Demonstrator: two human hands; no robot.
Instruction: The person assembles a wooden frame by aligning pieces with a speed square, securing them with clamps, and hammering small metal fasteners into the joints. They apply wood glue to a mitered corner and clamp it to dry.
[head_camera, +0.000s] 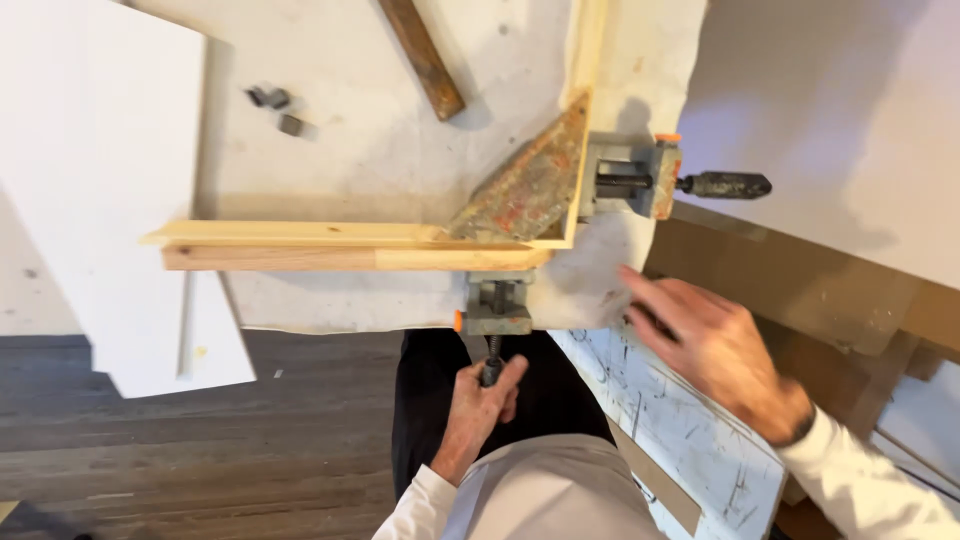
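Pine frame: two pale rails (350, 245) met at a corner just above my left grip, one running off to the left, the other (583, 120) running up and away from it.
Clamp: a grey corner clamp (530, 190) with a rusty, paint-spattered triangular plate held that corner; one screw block (497, 305) sat directly above my left fist, the second block (630, 175) up and to the right of it.
Left hand: my left hand (485, 395) was closed around the lower screw handle (492, 372), fingers wrapped, thumb side up.
Right hand: my right hand (715, 345) lay open and flat, holding nothing that I could see, fingertips at the edge of the white sheet (600, 290) under the corner; it sat to the right of the left grip.
Second handle: the dark handle (725, 184) of the other screw stuck out above my right hand, untouched.
Further off: a dark wooden stick (422, 55), some small grey blocks (275, 105) and a white board (100, 180) lay well up and left of both hands.
Risk, as I judged it: overtightening the lower screw could dent the soft rail or push the joint out of square; tightening only one screw could slide one rail past the other.
Risk two: the flat right hand steadied only the sheet, so the frame could shift on the table (340, 130) if the screw bound.
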